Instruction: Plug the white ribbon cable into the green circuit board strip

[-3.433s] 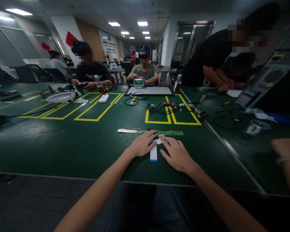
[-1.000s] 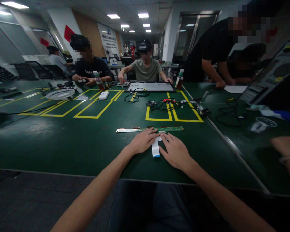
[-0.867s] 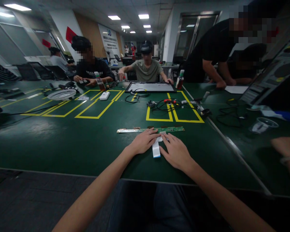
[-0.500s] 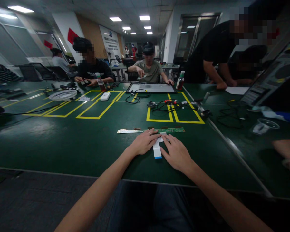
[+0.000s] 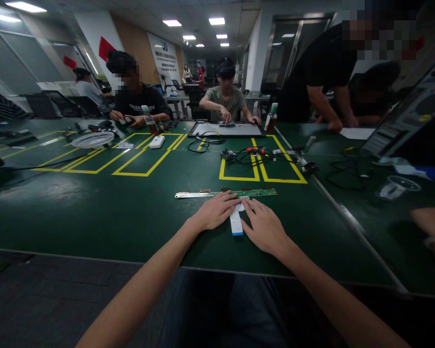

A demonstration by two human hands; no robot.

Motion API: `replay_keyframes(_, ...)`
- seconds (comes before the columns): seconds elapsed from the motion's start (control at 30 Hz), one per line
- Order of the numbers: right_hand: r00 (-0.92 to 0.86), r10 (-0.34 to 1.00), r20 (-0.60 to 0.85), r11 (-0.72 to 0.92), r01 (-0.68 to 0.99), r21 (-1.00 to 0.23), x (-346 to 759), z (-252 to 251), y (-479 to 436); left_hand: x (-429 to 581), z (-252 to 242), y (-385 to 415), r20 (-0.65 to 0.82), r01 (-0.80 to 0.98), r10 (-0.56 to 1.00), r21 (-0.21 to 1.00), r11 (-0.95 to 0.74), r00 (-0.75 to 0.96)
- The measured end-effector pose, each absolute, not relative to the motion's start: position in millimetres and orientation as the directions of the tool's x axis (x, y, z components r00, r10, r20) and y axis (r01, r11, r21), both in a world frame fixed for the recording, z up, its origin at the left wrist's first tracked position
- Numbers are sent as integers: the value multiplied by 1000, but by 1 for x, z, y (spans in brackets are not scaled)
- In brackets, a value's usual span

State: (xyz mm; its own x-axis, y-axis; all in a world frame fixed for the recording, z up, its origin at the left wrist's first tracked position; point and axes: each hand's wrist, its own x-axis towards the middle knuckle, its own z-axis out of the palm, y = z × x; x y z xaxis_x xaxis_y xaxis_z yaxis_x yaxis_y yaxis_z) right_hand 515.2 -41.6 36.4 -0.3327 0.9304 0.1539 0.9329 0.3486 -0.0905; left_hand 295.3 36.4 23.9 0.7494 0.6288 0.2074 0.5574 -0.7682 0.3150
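My left hand (image 5: 214,213) and my right hand (image 5: 265,228) lie low on the green table (image 5: 94,212), their fingertips meeting at the upper end of a white flat ribbon cable (image 5: 236,223) with a blue tip. Thumb and forefinger of each hand pinch that end right at the edge of a long narrow green circuit board (image 5: 259,193). The cable's blue end points back toward me between the two hands. A ring shows on my left hand. The cable's upper end is hidden under my fingers.
Yellow taped rectangles (image 5: 261,171) mark the table beyond the board, with tangled wires and a red-handled tool (image 5: 253,151). Farther off lie a flat panel (image 5: 226,129), a small fan (image 5: 91,140) and bottles. Other people work across the table, and someone's forearm (image 5: 433,232) rests at the right.
My hands stay at the cable's upper end. The cable has swung slightly and sits closer to the board than 3.4 s ago. The person opposite now reaches onto the flat panel.
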Motion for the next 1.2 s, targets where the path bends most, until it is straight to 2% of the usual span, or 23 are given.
replay_keyframes(0.33, -343, 921, 183, 365, 925, -104, 518, 31, -39, 297, 23, 36, 215, 556, 622, 297, -776, 753)
replay_keyframes(0.5, -341, 919, 199, 368, 923, -115, 518, 31, -40, 299, 27, 30, 263, 563, 645, 327, -759, 717)
replay_keyframes(1.03, -328, 937, 121, 350, 878, -327, 534, 43, -36, 296, 28, 33, 337, 534, 630, 340, -774, 700)
replay_keyframes(1.2, -289, 943, 165, 328, 891, -313, 569, 40, -55, 298, 31, 35, 282, 508, 593, 321, -799, 754)
